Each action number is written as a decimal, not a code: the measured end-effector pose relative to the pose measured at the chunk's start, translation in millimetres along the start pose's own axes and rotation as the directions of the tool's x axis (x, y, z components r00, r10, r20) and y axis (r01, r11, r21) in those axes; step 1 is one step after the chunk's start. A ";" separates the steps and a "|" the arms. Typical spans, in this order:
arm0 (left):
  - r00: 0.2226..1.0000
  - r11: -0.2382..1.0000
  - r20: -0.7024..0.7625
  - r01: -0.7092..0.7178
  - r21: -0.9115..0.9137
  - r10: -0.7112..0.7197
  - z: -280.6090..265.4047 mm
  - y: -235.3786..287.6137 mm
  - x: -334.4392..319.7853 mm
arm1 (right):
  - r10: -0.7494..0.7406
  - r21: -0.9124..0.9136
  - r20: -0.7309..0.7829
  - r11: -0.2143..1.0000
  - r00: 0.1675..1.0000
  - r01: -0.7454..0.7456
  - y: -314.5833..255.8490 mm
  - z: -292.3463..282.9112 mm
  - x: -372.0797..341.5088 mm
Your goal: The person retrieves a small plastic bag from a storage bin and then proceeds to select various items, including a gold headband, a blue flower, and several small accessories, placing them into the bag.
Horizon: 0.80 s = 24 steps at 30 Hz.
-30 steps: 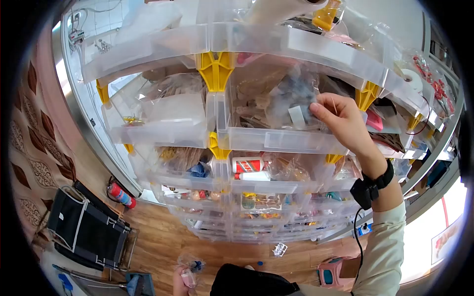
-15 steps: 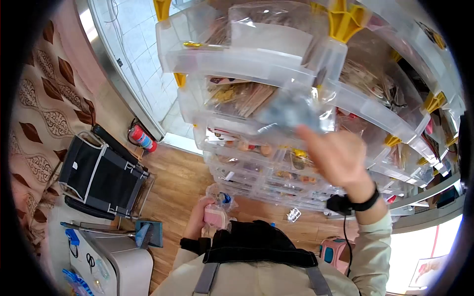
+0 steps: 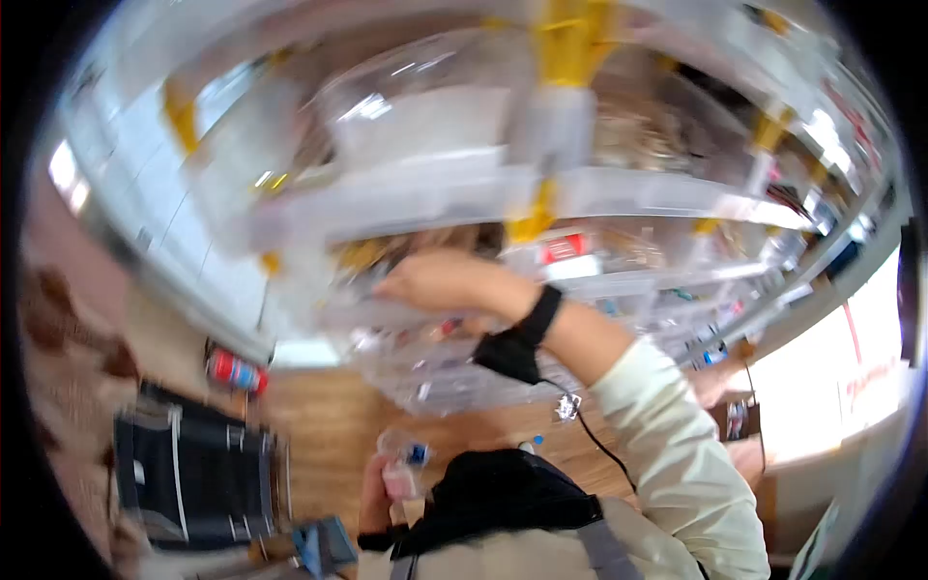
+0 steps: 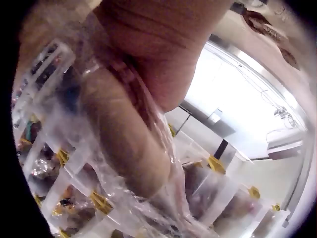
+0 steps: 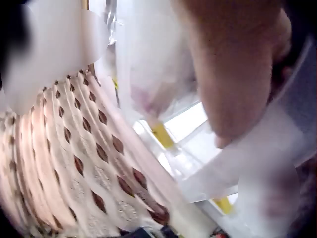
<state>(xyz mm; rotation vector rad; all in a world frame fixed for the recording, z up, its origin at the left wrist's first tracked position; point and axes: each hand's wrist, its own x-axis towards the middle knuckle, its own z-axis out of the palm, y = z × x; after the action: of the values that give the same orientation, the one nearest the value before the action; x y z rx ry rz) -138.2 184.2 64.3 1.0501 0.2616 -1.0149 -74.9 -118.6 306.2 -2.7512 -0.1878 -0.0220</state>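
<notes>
Low in the head view, my left hand [image 3: 375, 491] grips a clear plastic bag [image 3: 398, 447] with something pink and something blue in it. Up close in the left wrist view, the crinkled bag [image 4: 171, 198] wraps around the thumb and fingers of my left hand [image 4: 133, 134]. My right hand [image 3: 435, 280] is at a clear drawer [image 3: 387, 319] in the left column, under a drawer holding a white-fronted packet [image 3: 420, 130]. In the right wrist view, my right hand [image 5: 235, 74] reaches past a translucent drawer wall [image 5: 213, 176]; its fingertips and anything in them are hidden or blurred.
Clear stacked drawers with yellow brackets [image 3: 575, 43] fill the front. A red fire extinguisher [image 3: 235, 371] and a black folding chair [image 3: 193, 474] stand at left. A small shiny packet [image 3: 567, 407] lies on the wooden floor [image 3: 329, 416].
My right hand has moved left and down from an upper right drawer to the left column; the grey-blue bag it held is no longer clearly visible. My left hand still holds its bag.
</notes>
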 end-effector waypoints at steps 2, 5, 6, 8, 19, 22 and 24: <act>0.997 0.999 -0.078 0.027 -0.031 -0.030 -6.3 -5.6 10.4 | 0.052 -0.058 0.013 0.997 0.999 -0.051 -14.2 -11.5 -9.2; 0.983 0.994 -0.166 0.093 0.054 -0.083 14.7 10.1 4.4 | -0.001 -0.208 -0.029 0.978 1.000 -0.005 -27.0 -15.2 -20.0; 0.985 0.994 -0.158 0.084 0.066 -0.072 10.6 10.5 9.9 | -0.075 -0.287 -0.043 0.956 0.996 0.059 -28.6 -14.1 -21.4; 0.995 0.996 -0.072 0.077 0.035 -0.075 1.4 5.7 20.4 | -0.209 -0.356 -0.192 0.925 0.959 0.131 -28.5 -4.8 -32.9; 0.997 0.995 -0.061 0.061 0.074 -0.057 25.8 2.9 25.2 | -0.338 -0.582 -0.619 0.804 0.709 -0.125 2.7 -118.5 -211.0; 0.994 0.992 -0.097 0.069 0.103 -0.059 44.0 0.0 29.0 | -0.111 -0.425 -0.812 0.785 0.573 -0.450 22.4 -177.1 -228.3; 0.993 0.989 -0.089 0.082 0.124 -0.071 40.8 -4.4 32.3 | 0.075 -0.375 -0.751 0.769 0.656 -0.517 42.4 -216.1 -234.2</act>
<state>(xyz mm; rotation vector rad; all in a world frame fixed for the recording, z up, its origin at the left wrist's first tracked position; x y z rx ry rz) -134.9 132.1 62.7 1.2086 0.3111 -1.0682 -299.1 -268.5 481.2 -3.0417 0.6199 -1.2163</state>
